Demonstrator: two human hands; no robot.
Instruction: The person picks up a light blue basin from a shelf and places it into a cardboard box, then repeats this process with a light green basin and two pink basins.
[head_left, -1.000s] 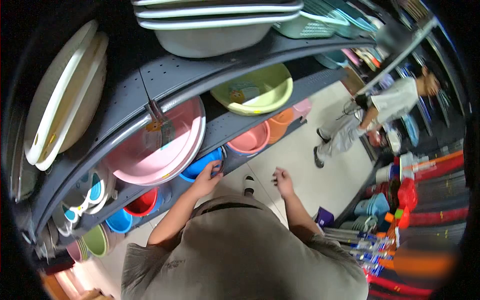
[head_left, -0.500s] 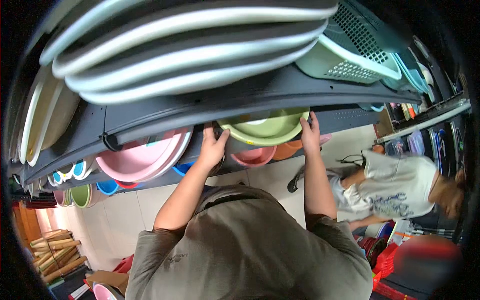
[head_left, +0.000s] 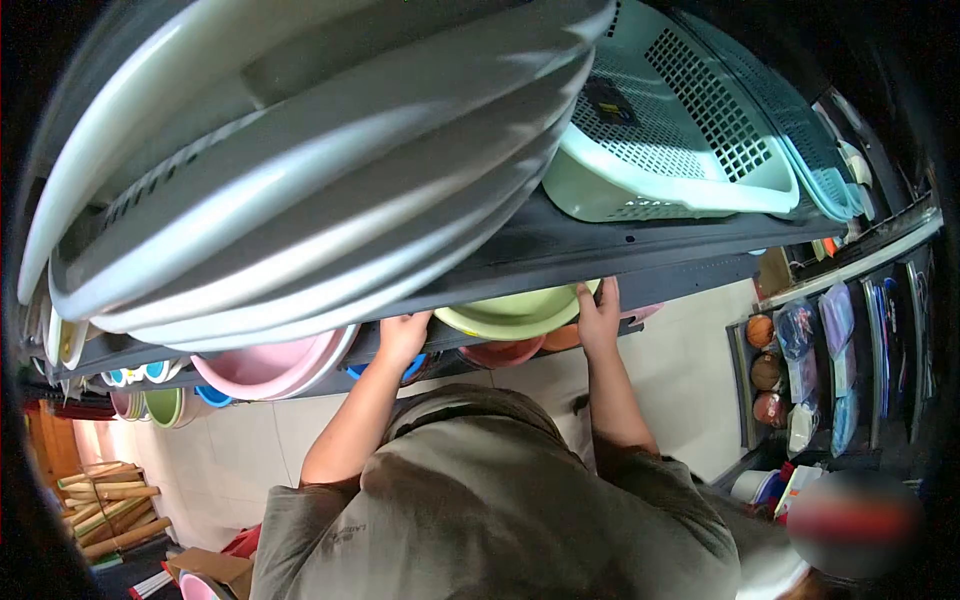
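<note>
A light green basin sits on the shelf level below the upper shelf, its back part hidden by that shelf's edge. My left hand holds its left side, the fingertips partly hidden under the shelf. At the basin's right side, my right hand grips the rim, thumb over the edge. Left of my left hand lie nested pink basins. Below the green basin show a red basin and an orange one.
Overhead, large stacked white basins jut past the upper shelf, beside mint-green perforated baskets. Basketballs and packaged goods hang at the right. Bundled wooden rolls and a cardboard box stand lower left. Part of a person shows lower right.
My view has shifted, so the upper shelf and white basins reach lower and hide more of the green basin. The person in white at the right has moved toward the lower right.
</note>
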